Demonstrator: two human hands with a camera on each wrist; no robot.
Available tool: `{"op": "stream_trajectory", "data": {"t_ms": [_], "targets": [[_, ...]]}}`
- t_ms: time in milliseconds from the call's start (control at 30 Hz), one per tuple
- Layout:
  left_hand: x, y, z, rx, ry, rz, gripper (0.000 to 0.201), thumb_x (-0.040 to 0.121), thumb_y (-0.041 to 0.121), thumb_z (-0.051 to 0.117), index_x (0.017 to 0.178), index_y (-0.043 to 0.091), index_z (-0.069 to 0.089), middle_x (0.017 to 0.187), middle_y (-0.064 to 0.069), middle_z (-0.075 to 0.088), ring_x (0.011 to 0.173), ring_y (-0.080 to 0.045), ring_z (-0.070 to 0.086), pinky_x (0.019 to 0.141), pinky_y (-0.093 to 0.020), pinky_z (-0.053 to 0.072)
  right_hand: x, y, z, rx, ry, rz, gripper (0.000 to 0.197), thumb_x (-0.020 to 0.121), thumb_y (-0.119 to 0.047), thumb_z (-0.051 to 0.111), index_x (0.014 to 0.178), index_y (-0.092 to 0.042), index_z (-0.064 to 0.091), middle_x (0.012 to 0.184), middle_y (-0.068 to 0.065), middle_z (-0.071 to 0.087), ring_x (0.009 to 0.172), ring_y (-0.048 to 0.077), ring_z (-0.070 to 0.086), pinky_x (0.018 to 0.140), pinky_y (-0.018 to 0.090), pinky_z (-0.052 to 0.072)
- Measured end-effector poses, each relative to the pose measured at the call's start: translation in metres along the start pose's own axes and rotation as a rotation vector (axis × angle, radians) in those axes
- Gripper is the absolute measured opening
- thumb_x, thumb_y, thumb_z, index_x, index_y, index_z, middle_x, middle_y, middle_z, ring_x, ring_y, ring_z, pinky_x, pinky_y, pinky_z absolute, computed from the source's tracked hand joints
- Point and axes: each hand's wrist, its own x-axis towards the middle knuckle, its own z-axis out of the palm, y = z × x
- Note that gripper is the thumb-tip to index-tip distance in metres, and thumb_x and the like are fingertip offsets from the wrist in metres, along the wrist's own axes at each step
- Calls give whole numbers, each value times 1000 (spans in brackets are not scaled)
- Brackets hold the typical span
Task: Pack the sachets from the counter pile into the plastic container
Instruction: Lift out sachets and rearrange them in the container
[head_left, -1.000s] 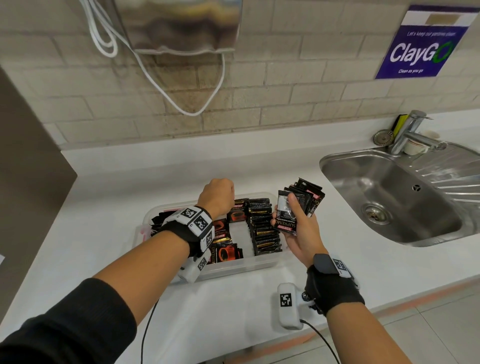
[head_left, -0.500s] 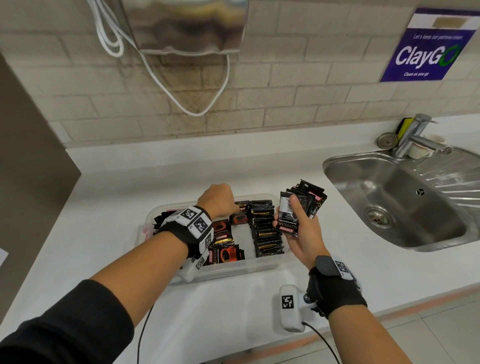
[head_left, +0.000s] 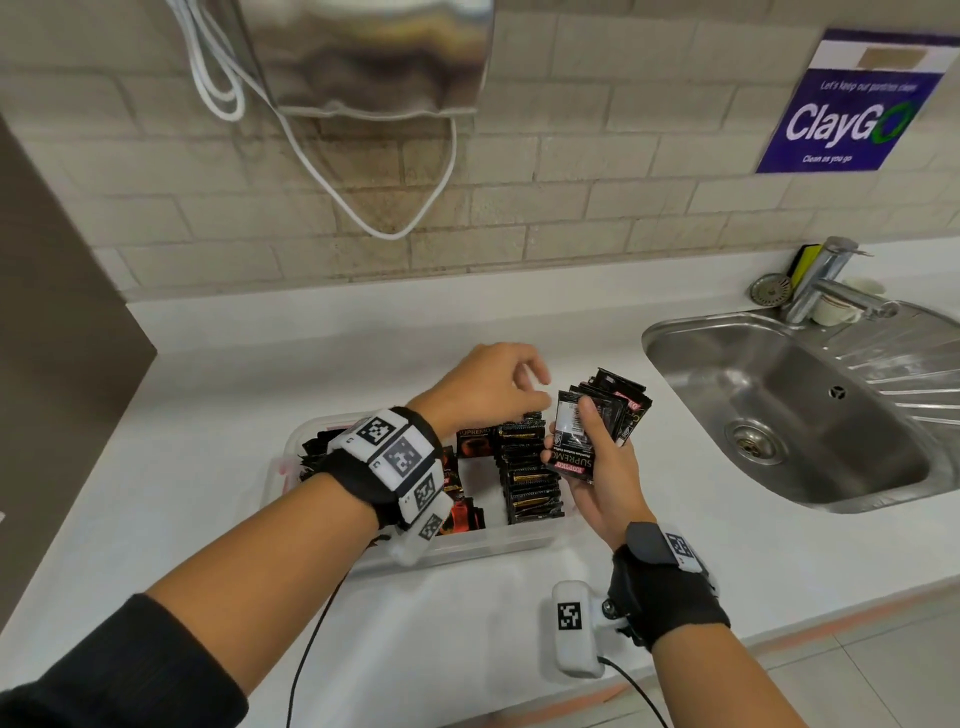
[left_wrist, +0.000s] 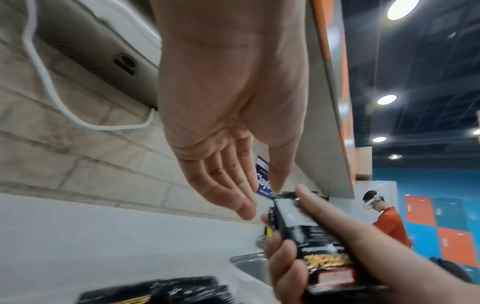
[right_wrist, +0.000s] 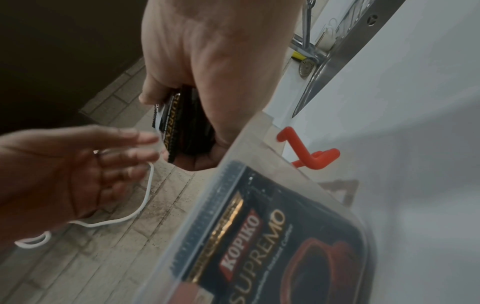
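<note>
Right hand (head_left: 597, 467) gripping upright fan of sachets (head_left: 597, 415) beside container (head_left: 467, 543); left hand (head_left: 488, 387), empty, fingers relaxed, nearer, just left of fan's top edge.

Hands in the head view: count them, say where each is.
2. Left hand hovers over the container, empty; right hand beside it grips a bunch of sachets.
</note>
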Motion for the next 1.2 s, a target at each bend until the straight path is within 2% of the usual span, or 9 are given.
{"op": "stream_trajectory", "data": {"t_ms": [200,433,567,667,767,900,1033,1133,1200], "targets": [[7,20,20,5,-29,99,33,85,27,79,112,24,62,103,1,64,81,-10,62,65,-19,45,-2,0,-1,-26,17,-17,54,91,-32,69,135,-5,55,104,16,70,91,27,70,71,36,58],[6,23,20,15,-29,84,30,83,14,80,107,21,63,91,1,62,72,-8,56,65,-22,47,-3,1,1,-10,55,-34,60,86,-37,70,137,-8,54,123,23,67,113,36,66,88,45,59],[2,20,9,-2,-102,43,21,87,11,76,101,21,65,88,3,63,58,-1,59,56,-17,47,-3,2,0,-7,64,-25,60,87,-42,69,134,-7,56,124,21,67,114,35,66,87,45,59],[-3,16,-6,-79,-90,35,19,89,7,72,98,22,66,90,0,63,53,2,62,54,-17,50,-2,2,-2,-33,53,-13,60,86,-47,68,131,-9,58,119,17,70,107,32,70,73,39,61],[-8,17,-23,-179,53,89,21,87,7,74,92,25,66,82,2,60,68,-13,62,66,-37,59,-1,3,-4,-33,33,-2,56,83,-49,72,119,-8,61,93,15,69,76,25,70,64,34,60],[-16,23,-24,-153,285,283,17,85,12,76,89,26,68,77,8,62,73,-3,59,71,-24,54,2,3,-6,-10,12,16,51,82,-50,72,112,-10,60,85,16,65,67,24,65,64,34,60],[-24,27,-1,-2,64,340,15,84,7,74,94,18,69,85,4,62,84,-9,60,90,-37,55,2,4,-6,-26,26,-5,33,96,-39,62,115,-12,65,90,13,70,74,23,70,63,35,59],[-27,22,16,100,-90,324,18,85,12,74,100,19,67,86,5,61,88,-11,57,90,-40,50,1,3,-5,-58,63,-20,31,102,-35,55,123,-13,63,101,11,73,91,23,73,66,35,59],[-26,19,24,142,-128,335,18,87,24,76,102,21,66,91,6,61,94,-13,54,91,-36,47,0,3,-5,-99,106,-4,38,100,-40,56,127,-14,61,100,8,73,89,21,73,64,33,58]]}}
